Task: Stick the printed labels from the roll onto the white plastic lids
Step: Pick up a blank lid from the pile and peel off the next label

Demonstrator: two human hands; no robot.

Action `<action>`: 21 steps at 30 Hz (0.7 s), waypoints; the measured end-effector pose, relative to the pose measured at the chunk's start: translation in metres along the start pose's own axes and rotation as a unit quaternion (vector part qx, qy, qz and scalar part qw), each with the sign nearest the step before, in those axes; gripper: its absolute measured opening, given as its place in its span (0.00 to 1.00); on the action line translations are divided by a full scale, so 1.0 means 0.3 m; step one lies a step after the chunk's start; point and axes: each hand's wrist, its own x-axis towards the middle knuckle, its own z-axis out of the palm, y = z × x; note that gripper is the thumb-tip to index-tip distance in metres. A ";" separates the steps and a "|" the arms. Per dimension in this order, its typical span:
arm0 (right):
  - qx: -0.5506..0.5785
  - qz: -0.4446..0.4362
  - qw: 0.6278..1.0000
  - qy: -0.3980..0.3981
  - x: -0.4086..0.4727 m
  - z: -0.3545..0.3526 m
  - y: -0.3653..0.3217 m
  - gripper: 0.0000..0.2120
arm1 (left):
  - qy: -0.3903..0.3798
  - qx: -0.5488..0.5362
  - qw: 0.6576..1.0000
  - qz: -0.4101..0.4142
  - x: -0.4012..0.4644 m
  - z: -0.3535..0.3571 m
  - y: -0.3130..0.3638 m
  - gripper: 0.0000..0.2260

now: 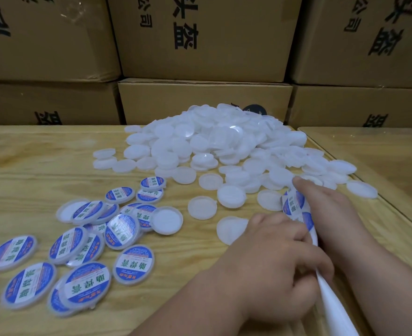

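On the wooden table (pixel 42 161), your left hand (pixel 268 258) and right hand (pixel 326 209) both have fingers curled around the label strip (pixel 294 204). Blank lids (pixel 214 139) heap ahead; labelled lids (pixel 86 251) lie left.

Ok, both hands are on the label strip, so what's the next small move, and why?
Probably peel the top label off the strip with the right hand while the left hand grips the backing; then press it onto the bare lid lying just left of the hands.
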 end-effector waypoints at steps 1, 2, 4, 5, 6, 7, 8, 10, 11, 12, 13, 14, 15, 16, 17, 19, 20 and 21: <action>0.004 0.001 1.000 -0.005 -0.001 0.000 0.000 0.09 | -0.011 -0.006 1.000 0.006 0.000 0.001 0.004 0.10; 0.000 0.003 1.000 -0.008 0.001 -0.001 0.001 0.07 | -0.020 -0.011 1.000 0.009 0.000 0.001 0.006 0.10; -0.018 0.013 1.000 -0.005 0.009 -0.007 0.006 0.07 | -0.032 -0.015 0.999 0.010 -0.001 0.000 0.002 0.11; -0.027 0.021 0.999 -0.002 0.012 -0.009 0.005 0.07 | -0.033 -0.013 0.999 0.008 -0.002 -0.002 -0.001 0.12; -0.036 0.031 0.999 0.002 0.013 -0.012 0.004 0.08 | -0.030 -0.010 1.000 0.001 -0.001 -0.005 -0.005 0.14; -0.041 0.041 0.998 0.007 0.013 -0.013 -0.001 0.09 | -0.022 -0.001 1.000 -0.016 0.002 -0.006 -0.009 0.17; -0.041 0.049 0.998 0.009 0.012 -0.013 -0.006 0.10 | -0.009 0.021 0.999 -0.043 0.007 -0.007 -0.013 0.20; -0.025 0.059 0.998 0.004 0.011 -0.014 -0.011 0.14 | 0.031 0.092 0.988 -0.123 0.016 -0.007 -0.024 0.26; -0.023 0.061 0.998 0.005 0.012 -0.015 -0.012 0.15 | 0.040 0.121 0.977 -0.173 0.016 -0.008 -0.030 0.28; -0.026 0.061 0.998 0.010 0.013 -0.017 -0.011 0.15 | 0.032 0.140 0.964 -0.223 0.013 -0.010 -0.038 0.29; -0.029 0.059 0.998 0.017 0.015 -0.019 -0.009 0.15 | 0.011 0.150 0.953 -0.262 0.008 -0.011 -0.048 0.30; -0.028 0.058 0.998 0.021 0.019 -0.021 -0.005 0.16 | -0.015 0.154 0.945 -0.288 0.002 -0.009 -0.057 0.31; -0.023 0.060 0.998 0.023 0.023 -0.023 -0.002 0.16 | -0.036 0.157 0.940 -0.302 -0.003 -0.006 -0.064 0.30; -0.016 0.063 0.998 0.024 0.026 -0.024 0.000 0.15 | -0.049 0.159 0.937 -0.308 -0.005 -0.002 -0.070 0.29; -0.010 0.065 0.998 0.025 0.028 -0.024 -0.001 0.14 | -0.053 0.160 0.936 -0.309 -0.006 0.002 -0.075 0.28; 0.001 0.064 0.997 0.031 0.029 -0.023 -0.003 0.13 | -0.048 0.162 0.937 -0.305 -0.006 0.005 -0.082 0.26; 0.005 0.063 0.997 0.032 0.028 -0.022 -0.006 0.12 | -0.043 0.159 0.939 -0.301 -0.006 0.007 -0.086 0.25; 0.006 0.061 0.998 0.032 0.025 -0.021 -0.011 0.11 | -0.037 0.152 0.942 -0.296 -0.006 0.008 -0.093 0.23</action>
